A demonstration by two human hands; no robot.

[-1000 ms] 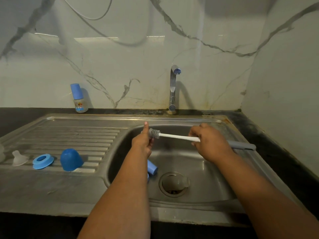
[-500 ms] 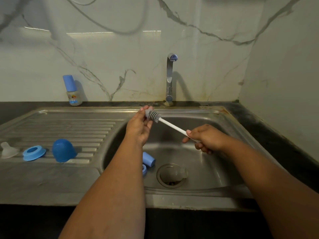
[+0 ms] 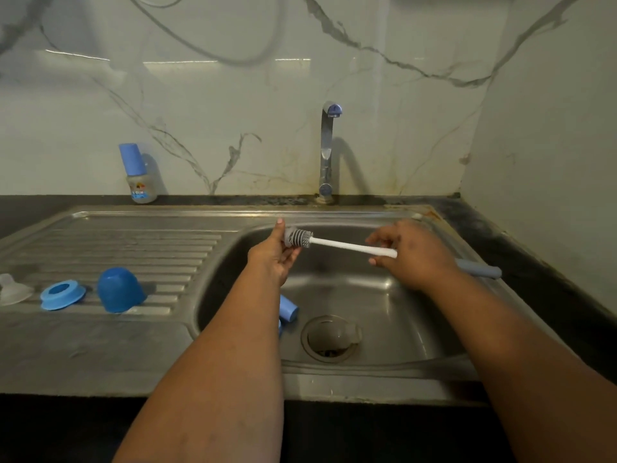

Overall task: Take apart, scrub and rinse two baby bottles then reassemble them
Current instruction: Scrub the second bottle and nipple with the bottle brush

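Over the sink basin (image 3: 417, 329) I hold a bottle brush (image 3: 350, 246) with a white shaft, a grey ribbed head and a grey-blue handle end. My left hand (image 3: 275, 257) holds the brush head between thumb and fingers. My right hand (image 3: 412, 253) pinches the shaft near the handle. A blue cap (image 3: 287, 308) lies in the basin, partly hidden by my left arm. A clear bottle body (image 3: 335, 335) lies over the drain. On the drainboard sit a blue dome cap (image 3: 118, 290), a blue ring (image 3: 61, 294) and a clear nipple (image 3: 13, 290). An assembled bottle (image 3: 138, 175) stands at the back wall.
The tap (image 3: 329, 152) stands behind the basin, with no water running. A ribbed steel drainboard (image 3: 133, 248) stretches to the left. A dark counter (image 3: 534, 248) and a marble wall close off the right side.
The brush has gone from steeply tilted to nearly level. My right hand has risen and moved right along the shaft. My left hand stays on the brush head.
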